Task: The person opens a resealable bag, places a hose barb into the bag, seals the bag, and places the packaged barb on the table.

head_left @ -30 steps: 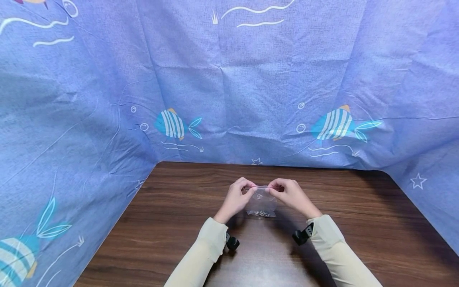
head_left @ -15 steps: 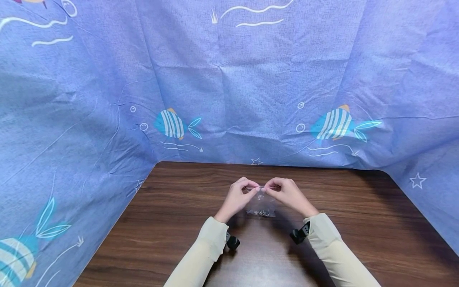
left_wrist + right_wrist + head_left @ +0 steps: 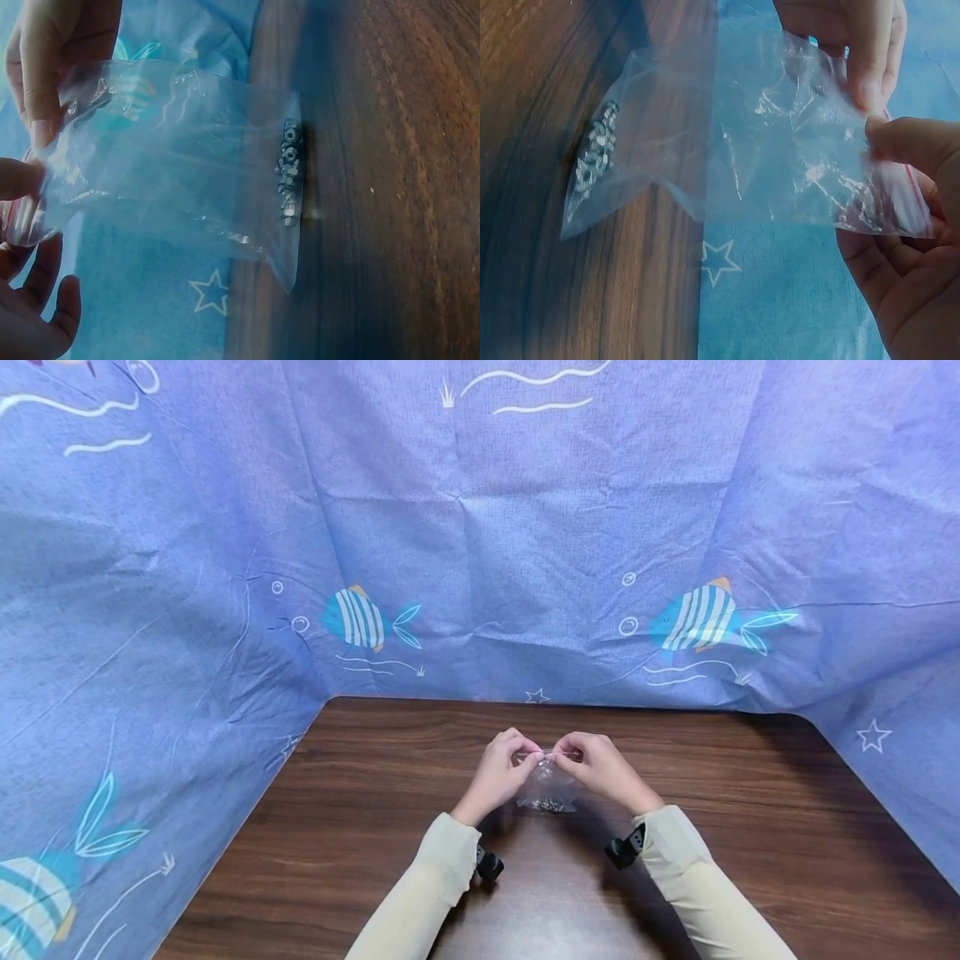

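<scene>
A clear zip-lock bag (image 3: 546, 783) with a red line along its mouth hangs between the hands above the brown table. Several small shiny metal nuts or screws (image 3: 289, 172) lie along the bag's bottom. My left hand (image 3: 501, 778) pinches the mouth on the left between thumb and fingers. On the opposite side, my right hand (image 3: 606, 770) pinches the same edge, the two thumbs almost meeting at the middle. In the right wrist view the bag (image 3: 772, 142) is creased near the thumb. Whether its mouth is sealed I cannot tell.
The wood-grain table (image 3: 360, 827) reaches back to a blue cloth curtain (image 3: 525, 527) printed with fish and stars. The curtain also runs along both sides. Each wrist wears a small black camera (image 3: 489, 865).
Both hands have drawn closer together along the bag's mouth, the right hand shifting slightly left. Over the last half second they have hardly moved.
</scene>
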A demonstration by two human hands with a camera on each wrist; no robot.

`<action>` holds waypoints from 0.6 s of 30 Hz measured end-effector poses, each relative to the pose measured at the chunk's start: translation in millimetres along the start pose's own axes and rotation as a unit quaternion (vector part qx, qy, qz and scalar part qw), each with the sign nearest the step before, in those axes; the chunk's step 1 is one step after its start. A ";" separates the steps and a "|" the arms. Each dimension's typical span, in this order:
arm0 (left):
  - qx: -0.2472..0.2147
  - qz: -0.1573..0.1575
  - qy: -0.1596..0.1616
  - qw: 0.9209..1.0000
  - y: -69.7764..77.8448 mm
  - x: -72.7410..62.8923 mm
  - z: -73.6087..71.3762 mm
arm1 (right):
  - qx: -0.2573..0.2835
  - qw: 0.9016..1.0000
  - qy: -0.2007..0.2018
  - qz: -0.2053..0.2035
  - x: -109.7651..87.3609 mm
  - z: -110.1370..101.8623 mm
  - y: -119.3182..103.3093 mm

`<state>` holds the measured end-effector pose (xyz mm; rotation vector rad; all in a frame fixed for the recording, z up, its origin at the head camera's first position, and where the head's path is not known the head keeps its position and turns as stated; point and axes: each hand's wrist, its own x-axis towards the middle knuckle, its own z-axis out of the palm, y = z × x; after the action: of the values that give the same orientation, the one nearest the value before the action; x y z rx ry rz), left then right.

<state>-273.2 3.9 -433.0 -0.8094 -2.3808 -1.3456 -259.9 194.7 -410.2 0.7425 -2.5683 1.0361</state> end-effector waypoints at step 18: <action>0.013 -0.009 -0.050 0.999 10.1 2.7 -16.5 | -0.027 0.996 -0.046 -0.065 -4.3 -31.1 4.5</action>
<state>-269.7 -5.1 -416.1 -0.8697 -2.4806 -1.3071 -257.0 220.9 -392.6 0.9502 -2.5725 0.9094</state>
